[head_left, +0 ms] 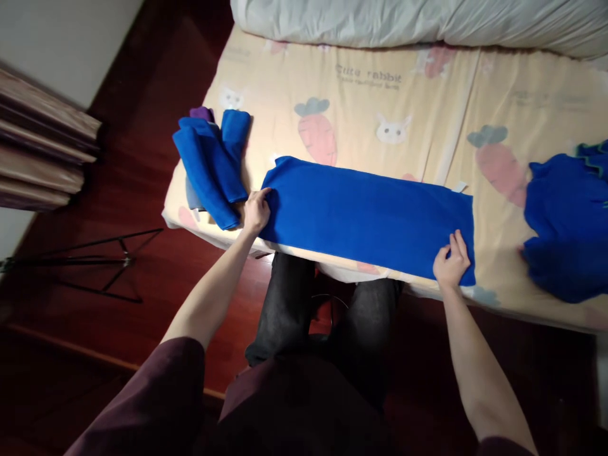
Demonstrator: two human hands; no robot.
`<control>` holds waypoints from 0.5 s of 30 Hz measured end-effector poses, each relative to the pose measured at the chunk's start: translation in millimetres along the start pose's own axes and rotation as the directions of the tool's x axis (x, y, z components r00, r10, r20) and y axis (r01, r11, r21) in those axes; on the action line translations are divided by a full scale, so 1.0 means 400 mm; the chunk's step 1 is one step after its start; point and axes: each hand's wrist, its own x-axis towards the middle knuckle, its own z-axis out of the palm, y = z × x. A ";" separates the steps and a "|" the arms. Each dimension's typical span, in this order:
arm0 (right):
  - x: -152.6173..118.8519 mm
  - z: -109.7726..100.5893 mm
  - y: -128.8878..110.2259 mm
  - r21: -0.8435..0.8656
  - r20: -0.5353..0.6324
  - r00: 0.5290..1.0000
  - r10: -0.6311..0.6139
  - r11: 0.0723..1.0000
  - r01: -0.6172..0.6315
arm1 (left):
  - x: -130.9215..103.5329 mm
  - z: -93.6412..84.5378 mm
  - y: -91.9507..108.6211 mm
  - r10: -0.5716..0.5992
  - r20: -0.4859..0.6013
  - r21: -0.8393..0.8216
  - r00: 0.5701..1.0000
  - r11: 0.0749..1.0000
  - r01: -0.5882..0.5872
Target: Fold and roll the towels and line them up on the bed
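Note:
A blue towel [365, 215], folded into a long strip, lies flat along the near edge of the bed. My left hand [257, 211] is closed on the strip's left end, thumb and fingers pinching its edge. Near the lower right corner, my right hand [452, 259] rests on the cloth with its fingers bent together and gripping it. The fabric between both hands looks mostly smooth, with a bumpy upper left corner. A small white tag [460, 187] sticks out at the strip's upper right edge.
Several rolled blue towels [209, 164] are piled at the bed's left corner, with a purple piece [202, 114] behind. Crumpled blue cloths [565, 228] lie at the right. A white quilt [380, 22] spans the back of the patterned sheet [361, 114]. A black tripod [126, 261] stands left.

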 end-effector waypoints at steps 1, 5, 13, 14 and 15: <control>0.000 0.000 0.000 -0.013 0.000 1.000 0.005 1.000 -0.005 | 0.032 -0.004 0.001 0.013 0.000 0.014 1.000 1.000 -0.013; -0.002 0.007 0.006 -0.015 -0.030 0.999 0.015 1.000 -0.015 | 0.203 -0.011 0.007 0.034 -0.060 0.070 0.998 0.997 -0.030; 0.000 0.021 0.019 0.014 -0.055 0.996 0.064 0.998 -0.063 | 0.417 0.010 0.006 -0.037 0.317 0.090 0.948 0.996 0.008; 0.001 0.021 0.018 0.011 -0.046 0.996 0.080 0.997 -0.079 | 0.426 0.010 0.003 -0.035 0.321 0.097 0.946 0.995 0.004; 0.001 0.021 0.017 0.005 -0.034 0.995 0.095 0.995 -0.095 | 0.434 0.009 0.000 -0.036 0.320 0.104 0.947 0.995 0.003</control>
